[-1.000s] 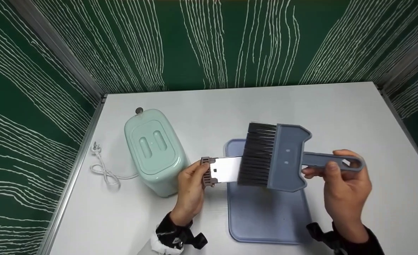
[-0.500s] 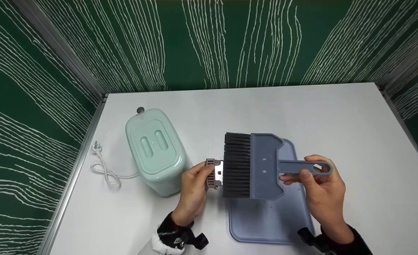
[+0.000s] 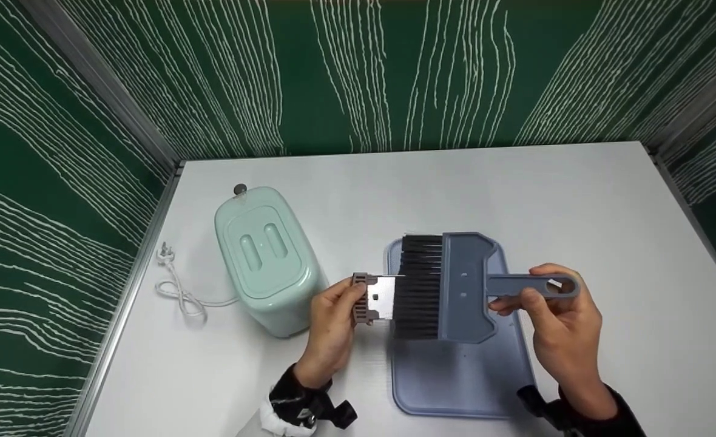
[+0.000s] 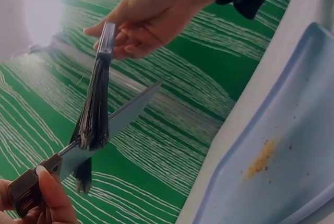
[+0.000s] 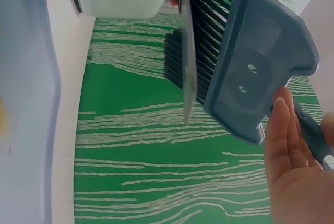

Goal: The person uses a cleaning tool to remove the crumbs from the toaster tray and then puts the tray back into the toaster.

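My left hand (image 3: 332, 312) pinches the brown slotted end of a metal crumb tray (image 3: 381, 297), held up above the table. With my right hand (image 3: 567, 328) I grip the handle of a blue-grey hand brush (image 3: 468, 288). Its dark bristles (image 3: 417, 288) point left and press over the crumb tray, hiding much of the plate. In the left wrist view the bristles (image 4: 95, 112) bend against the metal plate (image 4: 133, 106), some passing beyond its edge. Beneath both hands lies a blue rectangular tray (image 3: 455, 388), and yellow-brown crumbs (image 4: 261, 160) lie on it.
A mint-green toaster (image 3: 267, 243) with its lid on stands left of my hands. Its white cord and plug (image 3: 182, 291) rest on the white table (image 3: 334, 200) farther left. Green walls (image 3: 309, 109) with white lines border the table at the back and sides.
The brush has swept left along the crumb tray toward my left hand, then shifted slightly back right. My left hand has moved a little right.
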### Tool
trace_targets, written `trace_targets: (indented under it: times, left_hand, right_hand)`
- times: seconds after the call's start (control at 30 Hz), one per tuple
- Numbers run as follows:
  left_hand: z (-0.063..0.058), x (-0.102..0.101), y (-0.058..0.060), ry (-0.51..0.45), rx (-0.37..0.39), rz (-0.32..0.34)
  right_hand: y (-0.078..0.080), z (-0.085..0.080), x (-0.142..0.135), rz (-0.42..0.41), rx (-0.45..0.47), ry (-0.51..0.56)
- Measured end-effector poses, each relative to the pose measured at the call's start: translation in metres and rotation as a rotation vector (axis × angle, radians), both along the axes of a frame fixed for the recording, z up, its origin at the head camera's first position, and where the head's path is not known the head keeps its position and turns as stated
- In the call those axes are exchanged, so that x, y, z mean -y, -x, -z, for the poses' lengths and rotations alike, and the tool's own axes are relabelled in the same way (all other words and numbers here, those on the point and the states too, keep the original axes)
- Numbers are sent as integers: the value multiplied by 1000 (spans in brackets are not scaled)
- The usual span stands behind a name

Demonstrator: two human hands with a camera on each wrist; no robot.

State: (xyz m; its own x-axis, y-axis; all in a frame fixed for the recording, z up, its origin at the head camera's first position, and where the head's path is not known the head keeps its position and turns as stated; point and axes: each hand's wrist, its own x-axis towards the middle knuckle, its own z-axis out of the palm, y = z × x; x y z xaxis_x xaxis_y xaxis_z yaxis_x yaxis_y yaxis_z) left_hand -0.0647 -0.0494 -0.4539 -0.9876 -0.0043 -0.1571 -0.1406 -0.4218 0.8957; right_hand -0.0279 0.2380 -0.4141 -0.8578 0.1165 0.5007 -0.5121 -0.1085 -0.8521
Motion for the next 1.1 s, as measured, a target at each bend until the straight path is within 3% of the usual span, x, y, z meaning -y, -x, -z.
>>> trace_targets:
  times: [0.27, 1.1]
  left_hand:
    - [0, 3, 0, 13, -44, -11]
    - [-5, 4, 1, 18, -33, -42]
  right_hand:
    - [4, -7, -14, 77, -39, 56]
    - [9, -16, -34, 294, -50, 226]
